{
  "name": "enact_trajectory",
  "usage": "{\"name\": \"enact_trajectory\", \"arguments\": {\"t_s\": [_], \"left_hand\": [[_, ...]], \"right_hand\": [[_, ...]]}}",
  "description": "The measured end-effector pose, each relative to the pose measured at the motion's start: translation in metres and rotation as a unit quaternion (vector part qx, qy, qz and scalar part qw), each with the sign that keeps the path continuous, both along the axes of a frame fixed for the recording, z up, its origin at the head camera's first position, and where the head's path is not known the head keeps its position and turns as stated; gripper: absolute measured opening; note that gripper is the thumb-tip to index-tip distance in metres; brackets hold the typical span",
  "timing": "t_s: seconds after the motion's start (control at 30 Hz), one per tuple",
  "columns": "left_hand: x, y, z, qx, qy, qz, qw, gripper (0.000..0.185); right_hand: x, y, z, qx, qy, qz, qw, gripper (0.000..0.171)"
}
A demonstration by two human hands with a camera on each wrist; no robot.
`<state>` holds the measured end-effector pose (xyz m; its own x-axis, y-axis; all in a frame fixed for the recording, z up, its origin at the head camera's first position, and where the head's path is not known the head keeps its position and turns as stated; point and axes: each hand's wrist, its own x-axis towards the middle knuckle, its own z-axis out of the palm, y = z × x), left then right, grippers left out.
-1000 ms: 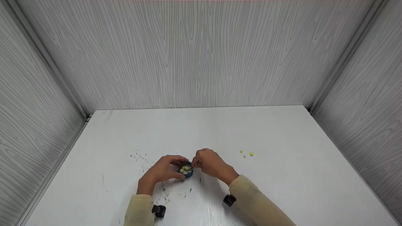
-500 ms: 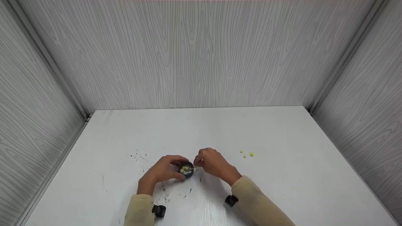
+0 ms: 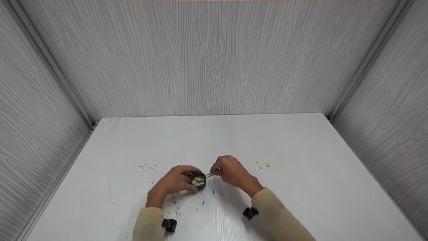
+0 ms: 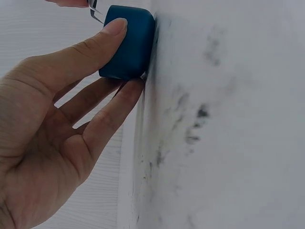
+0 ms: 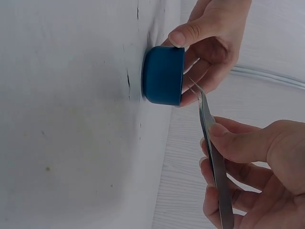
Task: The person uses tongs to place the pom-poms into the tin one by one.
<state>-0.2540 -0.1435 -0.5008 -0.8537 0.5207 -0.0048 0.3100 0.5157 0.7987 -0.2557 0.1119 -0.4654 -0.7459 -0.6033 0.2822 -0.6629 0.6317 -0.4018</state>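
Right hand (image 3: 234,174) pinches metal tweezers (image 5: 214,157), long axis angled toward the blue cup (image 3: 199,180) just to its left, tips at the rim. Left hand (image 3: 172,183) grips the cup on the white table (image 3: 301,201).

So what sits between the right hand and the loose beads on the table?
Nothing: in the head view, bare white table runs from the right hand, holding tweezers, to the loose beads.

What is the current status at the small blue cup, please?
Left hand grips the small round blue cup of pale beads. Right hand pinches thin metal tweezers, tips at the rim. Three loose beads lie to the right, nothing blocking.
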Motion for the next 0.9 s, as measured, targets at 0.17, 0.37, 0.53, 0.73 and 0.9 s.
{"name": "enact_trajectory", "arguments": {"t_s": [0.17, 0.37, 0.53, 0.73, 0.9], "left_hand": [[0.0, 0.001, 0.0, 0.0, -0.004, 0.01, 0.9999, 0.056], [0.001, 0.002, 0.001, 0.012, -0.008, 0.017, 0.9997, 0.057], [0.001, 0.002, 0.001, 0.021, -0.009, 0.018, 0.9996, 0.058], [0.0, 0.002, 0.0, 0.032, -0.008, 0.016, 0.9993, 0.058], [0.001, 0.003, 0.0, 0.026, -0.003, 0.017, 0.9995, 0.058]], "right_hand": [[-0.003, 0.011, 0.0, -0.014, 0.011, -0.004, 1.0, 0.016], [-0.005, 0.025, 0.002, -0.033, -0.004, -0.024, 0.999, 0.018], [-0.005, 0.037, 0.005, -0.043, -0.024, -0.043, 0.998, 0.018], [-0.006, 0.052, 0.009, -0.053, -0.043, -0.073, 0.995, 0.015], [-0.01, 0.07, 0.008, -0.075, -0.041, -0.082, 0.993, 0.016]]}}
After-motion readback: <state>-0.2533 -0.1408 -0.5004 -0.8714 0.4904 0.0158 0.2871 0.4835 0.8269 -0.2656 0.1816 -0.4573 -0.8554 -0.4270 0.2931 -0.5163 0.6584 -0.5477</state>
